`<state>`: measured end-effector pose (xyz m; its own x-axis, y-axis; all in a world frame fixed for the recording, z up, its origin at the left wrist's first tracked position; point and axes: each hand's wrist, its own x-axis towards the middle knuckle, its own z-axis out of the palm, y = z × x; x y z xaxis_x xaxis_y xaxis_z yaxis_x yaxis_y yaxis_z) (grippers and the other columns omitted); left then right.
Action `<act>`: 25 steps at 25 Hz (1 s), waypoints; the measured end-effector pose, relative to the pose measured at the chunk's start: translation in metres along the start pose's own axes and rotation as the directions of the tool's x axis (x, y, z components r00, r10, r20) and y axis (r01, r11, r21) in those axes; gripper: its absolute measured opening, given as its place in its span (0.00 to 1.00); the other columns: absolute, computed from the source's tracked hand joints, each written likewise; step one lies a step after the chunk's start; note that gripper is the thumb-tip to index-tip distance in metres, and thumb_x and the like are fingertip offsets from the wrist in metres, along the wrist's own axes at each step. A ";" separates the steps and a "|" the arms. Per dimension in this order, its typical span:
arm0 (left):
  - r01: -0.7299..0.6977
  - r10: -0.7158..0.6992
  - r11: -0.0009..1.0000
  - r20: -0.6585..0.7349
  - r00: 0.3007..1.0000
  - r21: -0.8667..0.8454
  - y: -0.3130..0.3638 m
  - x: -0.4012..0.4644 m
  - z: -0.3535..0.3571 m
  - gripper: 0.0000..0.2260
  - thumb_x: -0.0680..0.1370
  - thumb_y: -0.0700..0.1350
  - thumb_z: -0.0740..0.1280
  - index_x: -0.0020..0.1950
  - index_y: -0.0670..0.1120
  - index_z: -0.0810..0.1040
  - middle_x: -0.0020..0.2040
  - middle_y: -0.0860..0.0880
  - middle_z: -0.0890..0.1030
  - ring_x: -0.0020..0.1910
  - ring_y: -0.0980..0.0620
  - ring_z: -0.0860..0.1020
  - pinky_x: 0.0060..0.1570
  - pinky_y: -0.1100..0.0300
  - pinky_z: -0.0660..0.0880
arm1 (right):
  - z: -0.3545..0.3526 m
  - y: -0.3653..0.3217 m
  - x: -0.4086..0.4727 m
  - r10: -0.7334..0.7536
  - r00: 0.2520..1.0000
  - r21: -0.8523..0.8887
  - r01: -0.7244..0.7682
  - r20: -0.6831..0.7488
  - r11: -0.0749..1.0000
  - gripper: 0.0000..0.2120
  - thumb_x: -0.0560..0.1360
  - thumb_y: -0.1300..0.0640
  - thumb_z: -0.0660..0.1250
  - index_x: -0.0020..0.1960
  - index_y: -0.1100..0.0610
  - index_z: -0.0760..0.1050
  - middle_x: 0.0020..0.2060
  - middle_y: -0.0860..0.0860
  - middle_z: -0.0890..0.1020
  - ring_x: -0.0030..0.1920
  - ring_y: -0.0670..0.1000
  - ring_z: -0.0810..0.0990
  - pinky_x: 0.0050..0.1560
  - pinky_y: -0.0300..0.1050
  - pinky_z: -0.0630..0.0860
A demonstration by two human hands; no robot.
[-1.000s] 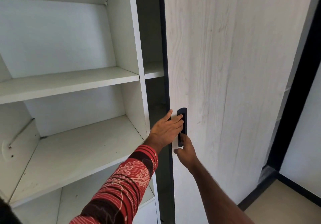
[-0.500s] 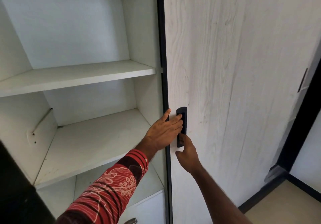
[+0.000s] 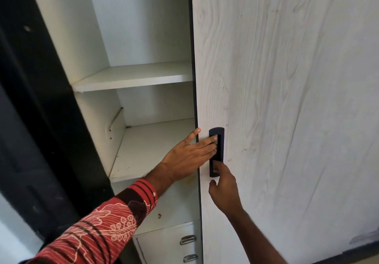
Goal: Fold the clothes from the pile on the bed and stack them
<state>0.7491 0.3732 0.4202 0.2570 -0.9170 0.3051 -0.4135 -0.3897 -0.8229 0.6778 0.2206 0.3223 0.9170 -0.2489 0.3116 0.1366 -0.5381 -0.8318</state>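
Note:
No clothes, pile or bed are in view. In front of me stands a wardrobe with a pale wood-grain sliding door (image 3: 287, 99) that has a black recessed handle (image 3: 220, 138) near its left edge. My left hand (image 3: 190, 155), in a red patterned sleeve, lies flat across the door's edge with straight fingers, the tips in the upper handle recess. My right hand (image 3: 224, 192) reaches up from below, its fingers hooked into the lower recess and the thumb under the handle's bottom end.
Left of the door the wardrobe is open, with a bare white upper shelf (image 3: 143, 77) and lower shelf (image 3: 153, 147). Below them sit white drawers (image 3: 164, 245) with metal pulls. A black frame (image 3: 41, 99) bounds the opening on the left.
The sliding door has moved left with both hands on its handle, so it covers more of the shelves. The black frame on the left has come into view.

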 end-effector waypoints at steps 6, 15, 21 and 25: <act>0.072 -0.075 0.997 0.235 0.969 0.022 -0.021 -0.078 -0.017 0.29 0.79 0.43 0.63 0.81 0.46 0.62 0.81 0.45 0.63 0.83 0.45 0.52 0.76 0.31 0.41 | 0.056 -0.032 -0.020 -0.097 0.992 -0.072 0.102 0.080 0.992 0.26 0.76 0.68 0.67 0.73 0.56 0.73 0.65 0.50 0.81 0.65 0.53 0.80 0.68 0.48 0.75; 0.147 -0.176 0.984 0.409 0.896 0.101 -0.045 -0.180 -0.045 0.30 0.83 0.47 0.57 0.84 0.47 0.50 0.84 0.45 0.48 0.81 0.45 0.38 0.72 0.32 0.29 | 0.128 -0.100 -0.050 -0.116 0.982 -0.230 0.148 0.149 0.962 0.23 0.80 0.57 0.67 0.74 0.50 0.71 0.66 0.46 0.81 0.61 0.51 0.82 0.64 0.51 0.65; 0.235 -0.283 0.959 0.496 0.821 0.159 -0.043 -0.227 -0.063 0.29 0.84 0.48 0.52 0.83 0.44 0.46 0.84 0.41 0.47 0.82 0.41 0.40 0.71 0.38 0.27 | 0.167 -0.132 -0.072 -0.149 0.960 -0.249 0.208 0.238 0.946 0.26 0.80 0.56 0.67 0.77 0.49 0.68 0.68 0.45 0.80 0.62 0.49 0.81 0.69 0.54 0.62; 0.275 -0.342 0.940 0.531 0.775 0.204 -0.045 -0.246 -0.069 0.28 0.84 0.50 0.53 0.83 0.43 0.51 0.83 0.40 0.52 0.82 0.39 0.43 0.70 0.38 0.26 | 0.188 -0.151 -0.079 -0.176 0.953 -0.225 0.232 0.245 0.946 0.25 0.79 0.59 0.67 0.76 0.49 0.70 0.65 0.45 0.82 0.57 0.49 0.84 0.67 0.55 0.64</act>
<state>0.6442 0.6104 0.4156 0.8044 -0.5324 0.2635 -0.1400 -0.6010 -0.7869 0.6549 0.4727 0.3371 0.9422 0.0547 0.3305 0.2578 -0.7484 -0.6111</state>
